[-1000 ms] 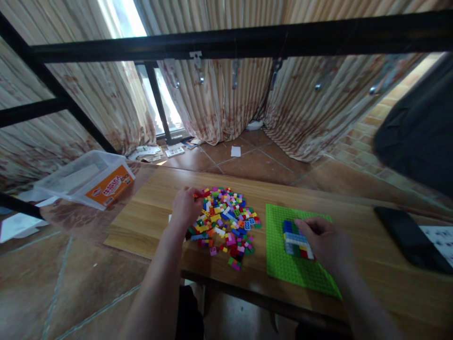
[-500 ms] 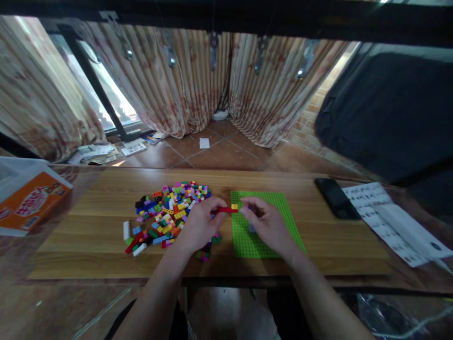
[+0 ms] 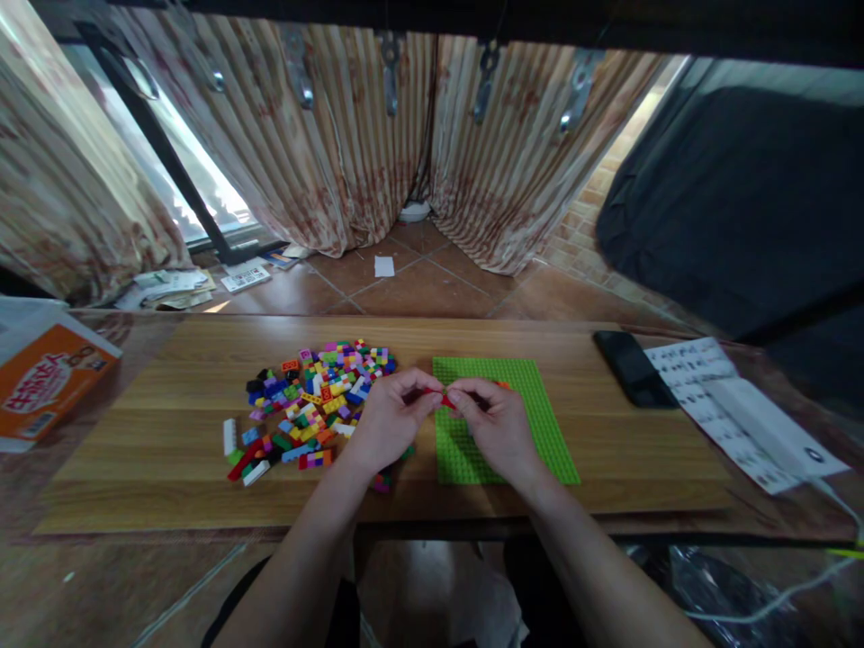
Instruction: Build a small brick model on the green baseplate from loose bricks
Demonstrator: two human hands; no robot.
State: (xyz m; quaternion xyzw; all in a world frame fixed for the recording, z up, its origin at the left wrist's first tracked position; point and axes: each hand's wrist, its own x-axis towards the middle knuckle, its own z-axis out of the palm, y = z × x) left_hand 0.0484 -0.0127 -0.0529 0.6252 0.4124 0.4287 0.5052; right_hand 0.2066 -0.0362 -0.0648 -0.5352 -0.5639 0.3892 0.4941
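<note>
Between my two hands is a red toy brick [image 3: 445, 400], seen only in part behind the fingertips. My left hand [image 3: 388, 421] pinches its left end. The fingers of my right hand [image 3: 499, 418] close on its right end, and no yellow piece shows there now. Both hands meet over the left side of the green studded baseplate [image 3: 540, 423]. An orange piece [image 3: 503, 385] peeks out behind my right hand, on or just above the plate. A loose heap of coloured bricks [image 3: 330, 405] spreads to the left of my left hand.
A black phone [image 3: 634, 369] lies on the wooden table [image 3: 168, 450] at the right, beside printed sheets [image 3: 742, 414] with a white object and cable on them. An orange and white box [image 3: 54, 378] stands at the far left. Curtains hang behind.
My right hand has come left to meet the left hand, and its fingers have closed on the red brick. The yellow piece at its end is now covered. The view has shifted slightly.
</note>
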